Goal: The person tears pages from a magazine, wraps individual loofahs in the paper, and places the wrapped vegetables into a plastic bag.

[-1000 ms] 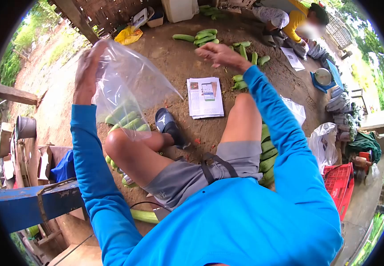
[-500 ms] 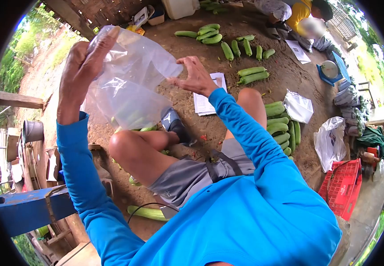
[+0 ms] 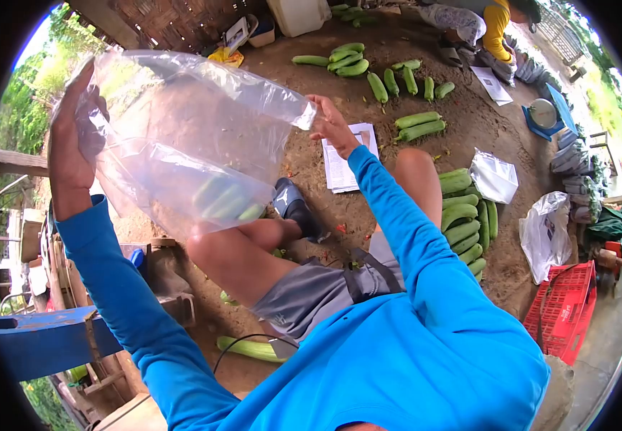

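A large clear plastic bag [image 3: 189,136] is stretched wide between my two hands, its mouth spread. My left hand [image 3: 75,140] is at the bag's left side, fingers pointing up and partly behind or inside the film. The right edge of the bag is pinched in my right hand [image 3: 331,126], near a stack of printed papers [image 3: 341,167] on the ground. Through the film, several green vegetables [image 3: 228,200] show beyond my knee. Another pile of long green vegetables [image 3: 462,223] lies to the right of my other knee.
More green vegetables [image 3: 420,126] lie in groups on the dirt floor. A white plastic bag [image 3: 494,176], a clear bag [image 3: 545,233], a red crate [image 3: 561,305] and a blue scale [image 3: 543,115] are at right. Another person [image 3: 496,29] crouches at top right. A blue beam [image 3: 49,343] stands at left.
My left hand has moved left and down, and my right hand slightly right. The bag is now spread wider between them. The view has shifted a little.
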### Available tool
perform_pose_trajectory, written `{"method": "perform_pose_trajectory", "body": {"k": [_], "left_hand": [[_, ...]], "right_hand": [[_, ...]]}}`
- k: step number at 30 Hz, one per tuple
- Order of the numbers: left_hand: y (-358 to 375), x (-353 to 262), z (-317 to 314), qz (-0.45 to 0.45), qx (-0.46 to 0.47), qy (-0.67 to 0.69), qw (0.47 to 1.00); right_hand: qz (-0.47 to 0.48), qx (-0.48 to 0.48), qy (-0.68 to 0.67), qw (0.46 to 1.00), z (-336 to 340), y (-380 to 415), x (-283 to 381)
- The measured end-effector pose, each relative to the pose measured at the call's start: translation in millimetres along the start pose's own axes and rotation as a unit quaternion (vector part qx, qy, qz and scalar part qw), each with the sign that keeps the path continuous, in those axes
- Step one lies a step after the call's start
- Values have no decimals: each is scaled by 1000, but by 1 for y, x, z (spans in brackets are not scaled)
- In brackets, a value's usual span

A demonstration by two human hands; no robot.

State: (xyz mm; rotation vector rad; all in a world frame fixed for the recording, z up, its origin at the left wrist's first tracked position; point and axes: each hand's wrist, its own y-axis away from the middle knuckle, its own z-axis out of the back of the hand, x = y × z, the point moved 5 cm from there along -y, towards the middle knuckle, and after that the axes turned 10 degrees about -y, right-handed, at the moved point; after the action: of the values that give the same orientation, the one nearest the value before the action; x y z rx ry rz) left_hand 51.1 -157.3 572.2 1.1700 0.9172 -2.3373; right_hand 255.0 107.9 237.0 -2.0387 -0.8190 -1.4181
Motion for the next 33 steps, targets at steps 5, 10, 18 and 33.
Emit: {"method": "perform_pose_trajectory", "body": {"k": [5,10,18,33], "left_hand": [[-8,43,15,85,-25,92,992],[-15,126,45,280,-55,34,958],[17,191,1,13,4,-141,990],[89,81,-236,-51,311,-248,916]], "right_hand": [[-3,101,-95,990,-13,-20,11],[-94,104,-157,978,1,4,39],[-86,27,-174,981,39,30,43],[-127,111,-41,985,-18,46,49]]}}
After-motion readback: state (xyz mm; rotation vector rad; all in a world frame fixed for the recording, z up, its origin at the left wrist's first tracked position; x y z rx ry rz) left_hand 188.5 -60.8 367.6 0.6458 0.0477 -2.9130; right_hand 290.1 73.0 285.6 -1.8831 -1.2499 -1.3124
